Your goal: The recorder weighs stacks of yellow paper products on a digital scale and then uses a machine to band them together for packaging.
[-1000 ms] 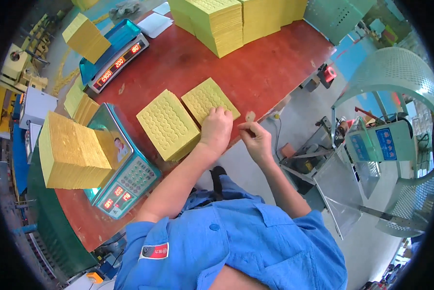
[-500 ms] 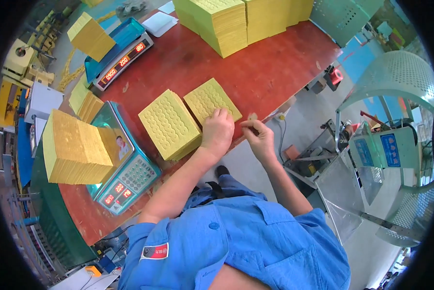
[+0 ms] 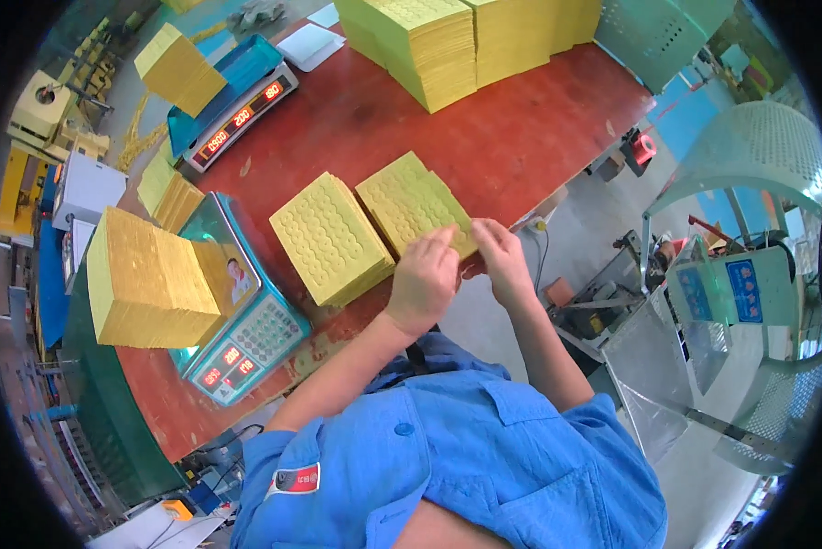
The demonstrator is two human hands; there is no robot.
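Yellow paper sheets (image 3: 409, 194), stamped with rows of round coin-like marks, lie in a low pile near the table's front edge. My left hand (image 3: 427, 282) is closed at the near edge of the top sheet, fingertips pressed together on it. At that sheet's right corner my right hand (image 3: 505, 261) pinches the paper between thumb and forefinger. The top sheet sits slightly askew to those below. Just left stands a taller stack of the same stamped paper (image 3: 329, 238), untouched.
On the red table (image 3: 530, 119), a teal digital scale (image 3: 269, 325) at left bears a thick yellow paper block (image 3: 146, 284). Farther back, a second scale (image 3: 246, 114) carries another paper block (image 3: 180, 71). Tall paper stacks (image 3: 448, 64) stand at the far side. Perforated green metal guards (image 3: 750, 156) are at right.
My right hand has moved in from beside the pile to the sheet's right corner. My left hand has shifted slightly nearer and right, and the top sheet now lies askew.
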